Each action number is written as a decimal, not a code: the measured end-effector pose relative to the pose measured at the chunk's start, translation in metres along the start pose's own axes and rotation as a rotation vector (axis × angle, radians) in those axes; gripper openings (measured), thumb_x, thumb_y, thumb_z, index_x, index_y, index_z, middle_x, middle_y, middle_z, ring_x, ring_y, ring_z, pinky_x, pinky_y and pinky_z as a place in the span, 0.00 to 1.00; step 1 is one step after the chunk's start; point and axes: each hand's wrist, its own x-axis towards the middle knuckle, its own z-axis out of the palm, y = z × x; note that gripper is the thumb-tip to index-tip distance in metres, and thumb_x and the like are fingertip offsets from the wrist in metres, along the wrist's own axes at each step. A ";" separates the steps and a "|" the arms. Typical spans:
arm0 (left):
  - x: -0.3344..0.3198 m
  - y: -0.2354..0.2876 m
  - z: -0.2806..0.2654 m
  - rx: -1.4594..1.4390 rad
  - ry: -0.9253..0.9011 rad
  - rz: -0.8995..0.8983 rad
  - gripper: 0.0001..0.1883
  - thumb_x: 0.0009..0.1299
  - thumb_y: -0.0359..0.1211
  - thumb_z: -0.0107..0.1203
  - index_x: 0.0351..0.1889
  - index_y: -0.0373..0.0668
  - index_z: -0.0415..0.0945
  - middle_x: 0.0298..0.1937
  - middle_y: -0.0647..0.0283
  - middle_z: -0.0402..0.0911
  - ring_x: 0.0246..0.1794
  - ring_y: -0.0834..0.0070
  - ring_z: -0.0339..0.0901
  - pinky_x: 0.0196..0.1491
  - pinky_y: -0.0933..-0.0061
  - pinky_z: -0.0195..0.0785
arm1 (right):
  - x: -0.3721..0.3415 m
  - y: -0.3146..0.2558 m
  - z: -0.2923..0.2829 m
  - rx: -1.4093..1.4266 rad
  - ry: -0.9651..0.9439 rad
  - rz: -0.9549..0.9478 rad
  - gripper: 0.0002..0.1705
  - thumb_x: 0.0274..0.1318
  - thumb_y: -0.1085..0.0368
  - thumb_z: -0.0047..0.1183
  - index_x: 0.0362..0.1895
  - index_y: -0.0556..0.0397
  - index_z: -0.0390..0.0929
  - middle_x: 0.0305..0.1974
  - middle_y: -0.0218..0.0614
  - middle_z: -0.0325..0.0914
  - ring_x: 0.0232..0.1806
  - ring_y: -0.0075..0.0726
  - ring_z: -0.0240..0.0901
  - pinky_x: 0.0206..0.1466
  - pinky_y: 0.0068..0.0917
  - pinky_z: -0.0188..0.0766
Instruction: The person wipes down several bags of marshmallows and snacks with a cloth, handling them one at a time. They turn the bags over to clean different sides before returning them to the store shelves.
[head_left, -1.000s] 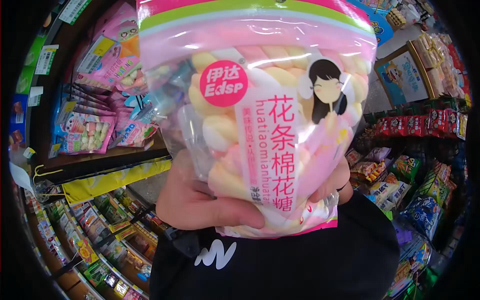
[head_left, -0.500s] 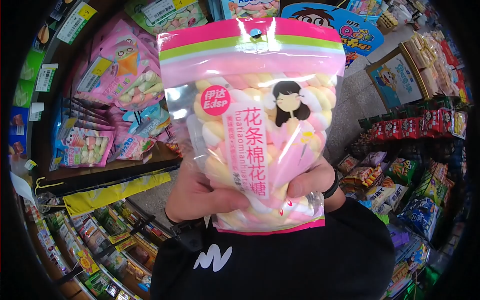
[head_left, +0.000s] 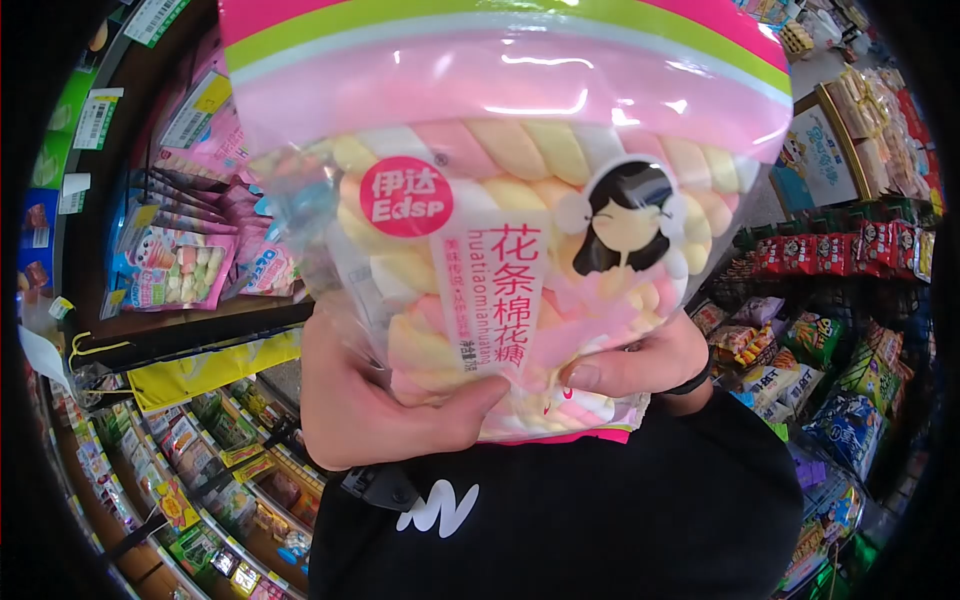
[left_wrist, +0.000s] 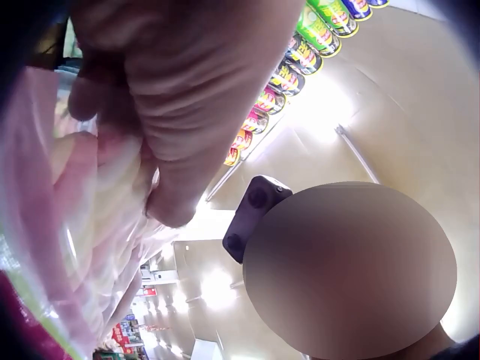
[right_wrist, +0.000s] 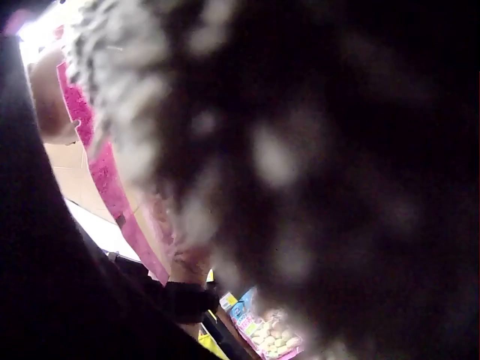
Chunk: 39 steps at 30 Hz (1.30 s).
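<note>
A large clear and pink bag of twisted pastel marshmallows (head_left: 430, 250) fills the middle of the head view, its printed front towards the camera. My left hand (head_left: 395, 400) grips its lower left side, thumb across the front. At the lower right my right hand (head_left: 645, 365) holds it the same way, with the thumb on the front and the fingers hidden behind. In the left wrist view the left hand (left_wrist: 180, 97) curls round the edge of the bag (left_wrist: 75, 210). The right wrist view is mostly dark and blurred, with a pink bag edge (right_wrist: 112, 180) showing.
Pink candy bags (head_left: 180, 268) hang at the left above a yellow strip (head_left: 215, 370). Shelves of small packets (head_left: 185, 450) run along the lower left. Snack bags (head_left: 845, 430) and red packets (head_left: 830, 253) fill racks at the right, below a framed picture (head_left: 815, 155).
The bag first moved away from the head camera, showing its whole top edge, then came closer again, its top now beyond the frame. Both hands kept their grip on it.
</note>
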 end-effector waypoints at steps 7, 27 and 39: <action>-0.010 0.002 -0.003 0.135 0.120 -0.050 0.16 0.52 0.24 0.66 0.40 0.32 0.80 0.36 0.62 0.84 0.36 0.79 0.80 0.40 0.76 0.72 | 0.010 -0.012 0.004 -0.424 0.158 -0.126 0.20 0.44 0.69 0.67 0.43 0.60 0.78 0.36 0.32 0.82 0.39 0.21 0.75 0.45 0.25 0.71; -0.012 -0.025 0.000 0.561 0.173 0.002 0.27 0.53 0.22 0.67 0.51 0.31 0.69 0.42 0.57 0.80 0.41 0.75 0.80 0.43 0.74 0.74 | 0.027 0.005 0.017 -0.297 0.372 0.005 0.17 0.45 0.69 0.66 0.41 0.63 0.79 0.34 0.31 0.82 0.34 0.13 0.72 0.35 0.20 0.73; -0.028 0.023 -0.053 0.789 0.056 0.079 0.25 0.49 0.36 0.73 0.42 0.36 0.78 0.27 0.64 0.76 0.23 0.78 0.70 0.28 0.75 0.62 | 0.023 0.015 0.007 -0.338 0.277 -0.154 0.19 0.44 0.70 0.67 0.42 0.62 0.78 0.35 0.31 0.82 0.35 0.17 0.74 0.40 0.21 0.72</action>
